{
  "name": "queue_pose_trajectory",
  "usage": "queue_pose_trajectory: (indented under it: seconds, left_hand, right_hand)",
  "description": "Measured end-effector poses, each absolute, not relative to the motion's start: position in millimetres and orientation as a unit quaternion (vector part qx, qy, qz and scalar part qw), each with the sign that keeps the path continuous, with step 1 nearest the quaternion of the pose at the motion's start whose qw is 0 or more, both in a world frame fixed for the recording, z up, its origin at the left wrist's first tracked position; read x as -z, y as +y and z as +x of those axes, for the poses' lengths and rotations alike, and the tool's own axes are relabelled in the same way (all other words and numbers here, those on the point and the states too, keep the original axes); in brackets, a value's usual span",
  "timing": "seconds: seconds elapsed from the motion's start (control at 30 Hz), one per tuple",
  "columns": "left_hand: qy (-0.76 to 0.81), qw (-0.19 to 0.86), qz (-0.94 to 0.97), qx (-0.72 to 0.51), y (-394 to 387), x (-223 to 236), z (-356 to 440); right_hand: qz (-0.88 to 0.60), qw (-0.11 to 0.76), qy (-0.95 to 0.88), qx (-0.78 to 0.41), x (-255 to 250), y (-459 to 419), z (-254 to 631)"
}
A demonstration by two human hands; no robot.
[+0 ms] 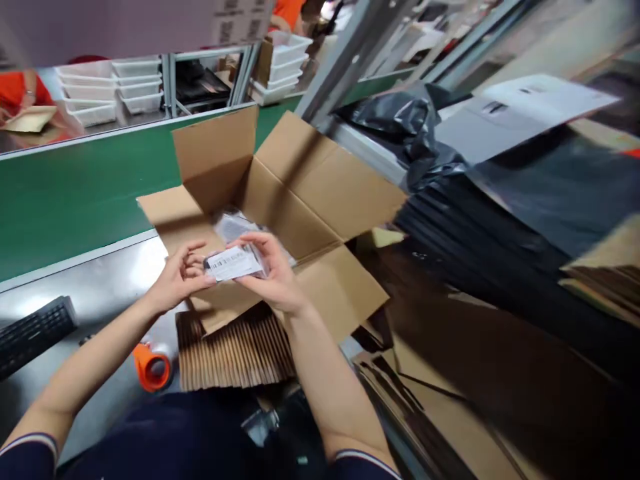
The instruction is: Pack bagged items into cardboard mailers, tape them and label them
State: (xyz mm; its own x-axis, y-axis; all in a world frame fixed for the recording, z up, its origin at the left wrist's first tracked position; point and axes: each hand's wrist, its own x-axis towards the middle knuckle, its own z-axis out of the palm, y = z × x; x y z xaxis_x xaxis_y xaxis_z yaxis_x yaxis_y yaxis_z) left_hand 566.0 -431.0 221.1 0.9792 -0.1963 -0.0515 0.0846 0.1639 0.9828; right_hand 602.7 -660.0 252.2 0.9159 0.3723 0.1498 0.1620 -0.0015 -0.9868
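Both hands hold one small clear plastic packet with a white barcode label (233, 263) just above the front flap of an open cardboard box (300, 193). My left hand (179, 277) pinches the packet's left end. My right hand (274, 273) cups its right side, fingers curled around it. More clear packets (231, 225) lie inside the box behind my hands.
A stack of flat cardboard (235, 350) lies under the box's front. An orange tape roll (150, 368) and a black keyboard (31, 333) sit on the steel bench at left. A green conveyor belt (75, 193) runs behind. Black bags (500, 220) pile up at right. People in orange work beyond.
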Motion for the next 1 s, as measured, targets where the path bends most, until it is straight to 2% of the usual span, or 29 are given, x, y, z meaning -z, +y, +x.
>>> queue_pose_trajectory:
  seconds: [0.13,0.3,0.37,0.5,0.57,0.67,0.8,1.0]
  left_hand:
    - [0.029,0.801,0.598,0.006,-353,-211,484]
    - [0.085,0.769,0.628,-0.084,-221,-184,372]
    - [0.089,0.728,0.673,-0.097,-172,-176,327]
    - [0.073,0.551,0.815,-0.163,-102,-164,253]
    - [0.066,0.522,0.837,-0.149,-84,-154,228]
    - [0.094,0.559,0.815,-0.118,-75,-134,198]
    - [0.126,0.572,0.789,-0.186,-79,-114,168]
    - [0.112,0.545,0.801,-0.221,-82,-105,153]
  right_hand:
    - [-0.693,0.686,-0.192,-0.105,-240,-557,537]
    - [-0.658,0.721,-0.105,-0.189,-214,-435,454]
    - [-0.662,0.715,-0.086,-0.209,-205,-386,421]
    - [-0.655,0.692,-0.107,-0.284,-194,-297,362]
    - [-0.644,0.671,-0.127,-0.345,-188,-263,338]
    - [-0.647,0.636,-0.164,-0.387,-178,-235,310]
    - [-0.684,0.570,-0.235,-0.390,-169,-234,292]
    - [-0.671,0.573,-0.249,-0.399,-159,-242,276]
